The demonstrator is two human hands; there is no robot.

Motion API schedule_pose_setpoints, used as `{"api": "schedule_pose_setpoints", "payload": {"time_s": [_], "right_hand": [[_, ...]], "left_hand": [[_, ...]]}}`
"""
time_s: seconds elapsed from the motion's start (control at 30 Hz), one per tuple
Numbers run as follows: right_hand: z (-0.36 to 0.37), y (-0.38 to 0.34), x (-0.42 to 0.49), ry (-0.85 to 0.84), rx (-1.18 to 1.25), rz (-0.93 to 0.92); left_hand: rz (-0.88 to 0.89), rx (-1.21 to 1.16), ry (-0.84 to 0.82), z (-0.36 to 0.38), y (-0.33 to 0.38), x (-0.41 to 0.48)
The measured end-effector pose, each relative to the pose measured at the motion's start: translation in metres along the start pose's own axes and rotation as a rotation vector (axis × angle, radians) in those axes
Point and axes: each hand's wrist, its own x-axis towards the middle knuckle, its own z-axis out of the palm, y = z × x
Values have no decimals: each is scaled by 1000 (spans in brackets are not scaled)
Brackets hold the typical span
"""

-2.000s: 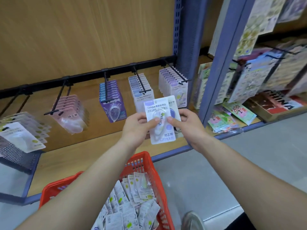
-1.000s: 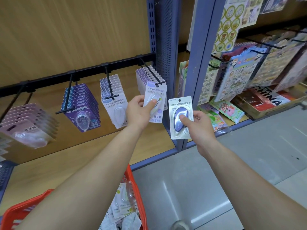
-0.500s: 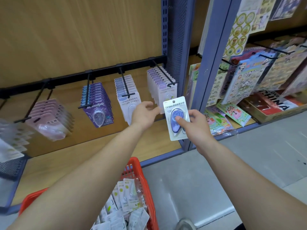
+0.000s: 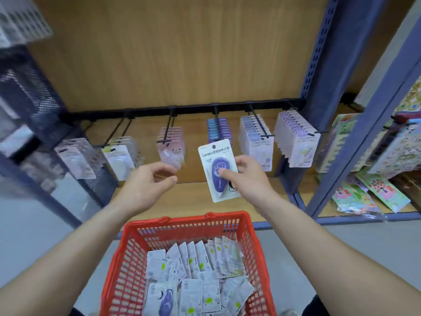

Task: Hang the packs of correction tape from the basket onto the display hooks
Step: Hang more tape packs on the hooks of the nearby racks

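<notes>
My right hand pinches a white pack of correction tape with a purple dispenser, held upright in front of the hook with purple packs. My left hand hangs empty to the left of it, fingers loosely curled, below the hook of pink packs. A black rail carries several hooks loaded with packs. Below my arms stands the red basket, holding several more packs.
A blue shelf upright bounds the rail on the right; sticker sheets hang beyond it. A black mesh rack stands at the left. The wooden shelf board lies under the hooks.
The view swung left and down, so the basket is now centred. My left hand let go of the pack it hung at the right hook and drew back empty; my right hand still holds the purple pack.
</notes>
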Motion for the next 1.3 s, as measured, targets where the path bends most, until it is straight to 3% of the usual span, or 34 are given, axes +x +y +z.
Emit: {"api": "schedule_pose_setpoints", "payload": {"time_s": [0.47, 0.83, 1.17, 1.3], "right_hand": [[145, -55, -18, -102, 23, -110], [218, -191, 36, -54, 81, -367], [232, -293, 70, 177, 151, -599], [223, -301, 80, 154, 141, -600]], "left_hand": [[-13, 92, 309, -139, -71, -49], [95, -113, 648, -199, -96, -47], [128, -236, 726, -219, -92, -20], [130, -239, 729, -218, -94, -16]]}}
